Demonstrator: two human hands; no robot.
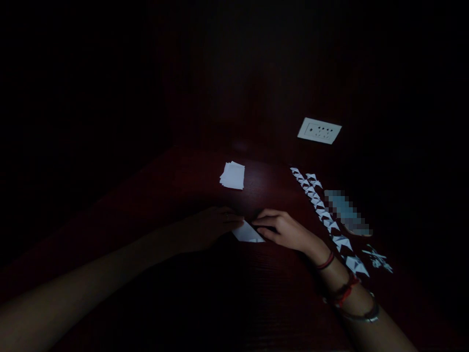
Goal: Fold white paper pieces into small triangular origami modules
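A small sheet of white paper point(247, 232), with a slanted upper right edge like a fold, lies on the dark red table between my hands. My left hand point(210, 226), in shadow, reaches from the left with its fingers stretched out, and the fingertips rest on the paper's upper left part. My right hand point(279, 228) comes from the right; its fingers are extended with a gap to the thumb, and the tips are at the paper's slanted right edge. Neither hand is wrapped round anything. Darkness hides the details of my left fingers.
Beyond my hands lies a stack of white paper sheets point(233, 176). On the right runs a row of folded white paper pieces point(315, 200), beside a blurred-out bluish object point(347, 211) and some thin pale bits point(377, 257). A white socket plate point(319, 131) is on the wall.
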